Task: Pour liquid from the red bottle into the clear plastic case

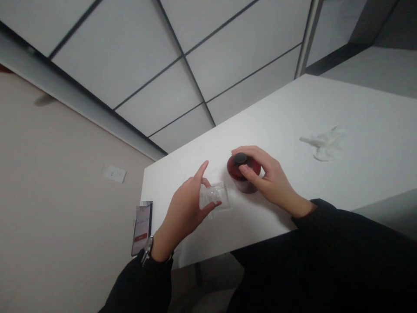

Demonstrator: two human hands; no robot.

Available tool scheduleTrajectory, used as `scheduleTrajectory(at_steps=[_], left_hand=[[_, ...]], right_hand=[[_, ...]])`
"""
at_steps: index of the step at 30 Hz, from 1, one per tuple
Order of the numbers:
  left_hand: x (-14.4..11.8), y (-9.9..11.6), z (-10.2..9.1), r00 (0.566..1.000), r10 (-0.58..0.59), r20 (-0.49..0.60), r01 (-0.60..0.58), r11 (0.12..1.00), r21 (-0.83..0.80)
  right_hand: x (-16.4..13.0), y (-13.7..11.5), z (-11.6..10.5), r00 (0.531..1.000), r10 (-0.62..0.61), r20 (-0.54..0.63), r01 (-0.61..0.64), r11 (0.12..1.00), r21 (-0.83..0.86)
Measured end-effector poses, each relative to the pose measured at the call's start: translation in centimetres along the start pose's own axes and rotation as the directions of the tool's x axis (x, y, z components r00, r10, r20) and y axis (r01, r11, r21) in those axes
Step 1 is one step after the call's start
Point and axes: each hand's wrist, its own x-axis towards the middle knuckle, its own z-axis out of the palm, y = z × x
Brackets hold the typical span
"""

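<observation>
A dark red, rounded bottle (246, 186) with a black cap (240, 158) stands on the white table. My right hand (269, 174) is wrapped around its upper part from the right, with the thumb near the cap. Just left of the bottle is a clear, squarish see-through dish (223, 195). My left hand (185, 202) is over the left side of this dish, index finger stretched up and thumb apart from it. The thumb tip overlaps the dish; whether it touches is unclear. What the dish contains, if anything, is hard to make out.
A crumpled white tissue (325, 143) lies on the right of the white table (280, 113). At the table's left edge a phone (142, 230) with a lit screen stands near the wall. Above it is a wall socket (115, 174). Panelled doors (156, 78) border the far edge.
</observation>
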Motion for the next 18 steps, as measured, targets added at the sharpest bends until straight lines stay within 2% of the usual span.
scheduleTrajectory(at_steps=[6, 10, 14, 18], left_hand=[[0.0, -0.1, -0.2, 0.994, 0.056, 0.091, -0.055, 0.998, -0.019], [0.1, -0.4, -0.1, 1.0, -0.007, 0.029, 0.006, 0.999, 0.049], [0.1, -0.8, 0.6, 1.0, 0.028, 0.0, -0.028, 0.995, 0.1], [0.2, -0.6, 1.2, 0.997, -0.067, -0.036, 0.072, 0.982, 0.176]], right_hand=[[-0.1, 0.1, -0.1, 1.0, 0.004, 0.004, -0.004, 1.0, 0.002], [-0.1, 0.0, 0.0, 1.0, 0.005, 0.001, -0.005, 1.0, 0.006], [0.0, -0.1, 0.0, 1.0, 0.003, 0.002, -0.003, 1.0, 0.018], [-0.1, -0.3, -0.1, 0.999, 0.01, 0.047, -0.013, 0.998, 0.062]])
